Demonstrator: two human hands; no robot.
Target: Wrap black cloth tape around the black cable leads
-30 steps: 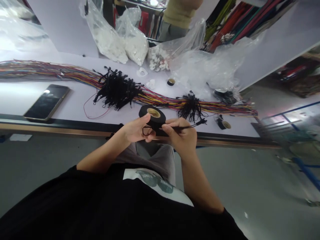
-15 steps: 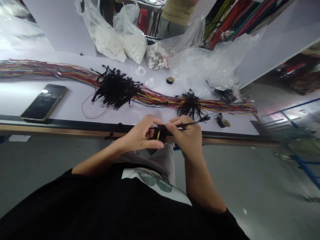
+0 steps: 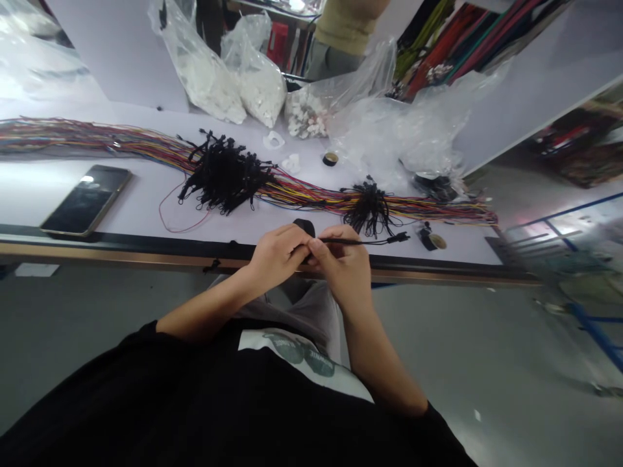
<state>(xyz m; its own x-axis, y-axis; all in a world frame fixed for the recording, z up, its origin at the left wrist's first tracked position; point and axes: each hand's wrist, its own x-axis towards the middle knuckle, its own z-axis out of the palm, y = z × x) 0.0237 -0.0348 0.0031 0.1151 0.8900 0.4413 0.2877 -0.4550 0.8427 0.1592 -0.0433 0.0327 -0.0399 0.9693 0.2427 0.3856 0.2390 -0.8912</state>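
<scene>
My left hand is closed around a roll of black tape, of which only the top edge shows above my fingers. My right hand pinches a thin black-wrapped wire that sticks out to the right and ends in a small black connector. Both hands meet just in front of the table's near edge, above my lap. Behind them on the table lie a long bundle of coloured wires and two tufts of black taped ends.
A phone lies at the table's left. Bags of white parts and crumpled clear plastic fill the back. Small tape rolls sit on the table. Another person stands beyond it.
The tape roll, held flat and plainly visible a second ago, has swung round the wire and is now mostly hidden behind my left fingers. My hands have drawn closer together.
</scene>
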